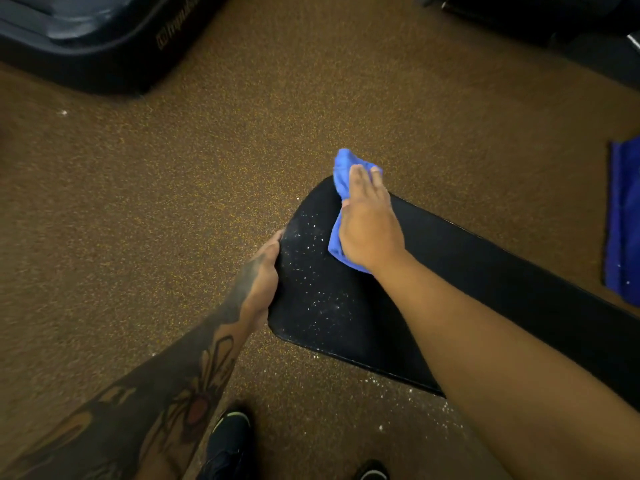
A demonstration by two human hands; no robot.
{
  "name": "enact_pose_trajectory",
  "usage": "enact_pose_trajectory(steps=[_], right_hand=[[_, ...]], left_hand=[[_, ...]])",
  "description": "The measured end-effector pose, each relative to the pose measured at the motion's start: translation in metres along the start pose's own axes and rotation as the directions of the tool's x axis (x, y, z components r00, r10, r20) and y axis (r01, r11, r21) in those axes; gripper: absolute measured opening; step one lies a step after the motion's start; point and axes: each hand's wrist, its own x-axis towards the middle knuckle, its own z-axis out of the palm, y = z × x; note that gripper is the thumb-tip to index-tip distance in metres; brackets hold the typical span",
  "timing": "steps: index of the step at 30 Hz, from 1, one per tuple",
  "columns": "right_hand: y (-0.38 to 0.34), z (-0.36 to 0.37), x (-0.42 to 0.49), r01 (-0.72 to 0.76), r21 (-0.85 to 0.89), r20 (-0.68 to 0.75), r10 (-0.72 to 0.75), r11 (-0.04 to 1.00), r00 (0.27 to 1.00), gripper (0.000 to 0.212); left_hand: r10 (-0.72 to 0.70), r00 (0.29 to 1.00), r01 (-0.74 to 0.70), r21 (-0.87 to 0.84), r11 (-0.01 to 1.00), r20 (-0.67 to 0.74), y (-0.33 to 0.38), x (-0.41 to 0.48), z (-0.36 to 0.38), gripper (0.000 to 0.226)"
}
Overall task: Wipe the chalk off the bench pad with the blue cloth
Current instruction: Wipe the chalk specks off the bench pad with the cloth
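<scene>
A black bench pad (478,271) runs from the centre toward the lower right. White chalk specks (313,271) dot its near-left end. My right hand (369,223) lies flat on the blue cloth (341,171), pressing it onto the pad near the far end. The cloth sticks out past my fingertips and under my palm. My left hand (263,271) grips the pad's left edge, fingers curled around the side.
Speckled brown rubber floor (173,202) surrounds the bench, with chalk crumbs (415,396) scattered below the pad's near edge. A dark machine base (104,39) sits at the top left. A second blue cloth (623,220) lies at the right edge. My shoes (230,441) show at the bottom.
</scene>
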Motion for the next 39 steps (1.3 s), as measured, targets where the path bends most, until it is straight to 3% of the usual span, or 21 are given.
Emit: enact_pose_trajectory(steps=[2,5,7,9,12,13,15,17,18,23,25,27,29,32,34,38,39], right_hand=[[-0.010,0.005,-0.002,-0.027,0.021,-0.015,0.027,0.999,1.000,0.057],[-0.023,0.015,-0.033,0.328,-0.012,0.058,-0.327,0.945,0.943,0.058],[-0.020,0.014,-0.043,0.461,-0.057,0.106,-0.454,0.885,0.885,0.059],[-0.014,0.010,-0.033,0.363,-0.070,0.066,-0.359,0.929,0.931,0.061],[-0.014,0.007,-0.017,0.084,-0.029,0.020,-0.084,0.996,0.996,0.062],[-0.020,0.009,-0.020,0.080,-0.022,0.005,-0.080,0.997,0.997,0.062],[-0.028,0.016,-0.037,0.247,-0.032,0.035,-0.246,0.969,0.969,0.062],[-0.025,0.018,-0.052,0.445,-0.056,0.123,-0.437,0.894,0.891,0.061],[-0.020,0.015,-0.050,0.471,-0.068,0.125,-0.461,0.880,0.879,0.060],[-0.017,0.009,-0.025,0.129,-0.040,0.039,-0.127,0.991,0.991,0.060],[-0.032,0.013,-0.044,0.230,-0.022,0.034,-0.229,0.973,0.973,0.062],[-0.037,0.016,-0.071,0.431,-0.041,0.125,-0.423,0.901,0.897,0.064],[-0.028,0.014,-0.076,0.459,-0.060,0.139,-0.448,0.886,0.883,0.061],[-0.018,0.011,-0.057,0.178,-0.008,0.008,-0.178,0.984,0.984,0.060],[-0.030,0.012,-0.060,0.076,0.017,-0.010,-0.076,0.997,0.997,0.064],[-0.039,0.018,-0.092,0.384,-0.078,0.114,-0.374,0.920,0.920,0.063],[-0.033,0.017,-0.090,0.398,-0.098,0.107,-0.388,0.912,0.916,0.062]], left_hand=[[-0.007,1.000,0.007,-0.003,1.000,-0.009,0.000,0.000,0.000,0.039],[-0.001,0.998,0.002,0.015,1.000,-0.069,-0.001,0.001,-0.002,0.037],[-0.001,0.996,0.003,0.026,1.000,-0.086,-0.003,0.002,-0.003,0.037],[-0.030,0.996,0.030,-0.001,1.000,-0.084,-0.002,0.001,-0.002,0.035],[-0.060,0.998,0.058,-0.055,0.997,-0.033,0.000,0.000,0.000,0.037],[-0.049,0.998,0.047,-0.055,0.997,-0.028,0.001,-0.001,0.001,0.037],[-0.026,0.999,0.024,-0.050,0.998,-0.037,0.001,-0.002,0.003,0.038],[-0.026,0.999,0.024,-0.049,0.999,-0.048,0.001,-0.003,0.002,0.038],[-0.025,0.999,0.023,-0.047,0.999,-0.047,0.001,-0.003,0.002,0.038],[-0.031,0.999,0.029,-0.051,0.998,-0.029,0.001,-0.002,0.000,0.038],[-0.025,0.999,0.023,-0.055,0.998,-0.048,-0.001,-0.002,0.001,0.037],[-0.061,0.994,0.052,-0.088,0.995,-0.093,-0.002,-0.001,-0.002,0.037],[-0.078,0.993,0.070,-0.097,0.993,-0.086,-0.003,0.000,-0.002,0.038],[-0.076,0.996,0.071,-0.105,0.992,-0.044,0.000,0.000,0.000,0.038],[-0.077,0.997,0.073,-0.121,0.990,-0.026,0.002,-0.002,0.001,0.040],[-0.088,0.995,0.081,-0.146,0.986,-0.044,0.002,-0.005,0.000,0.040],[-0.094,0.995,0.086,-0.145,0.986,-0.046,0.001,-0.003,-0.001,0.040]])
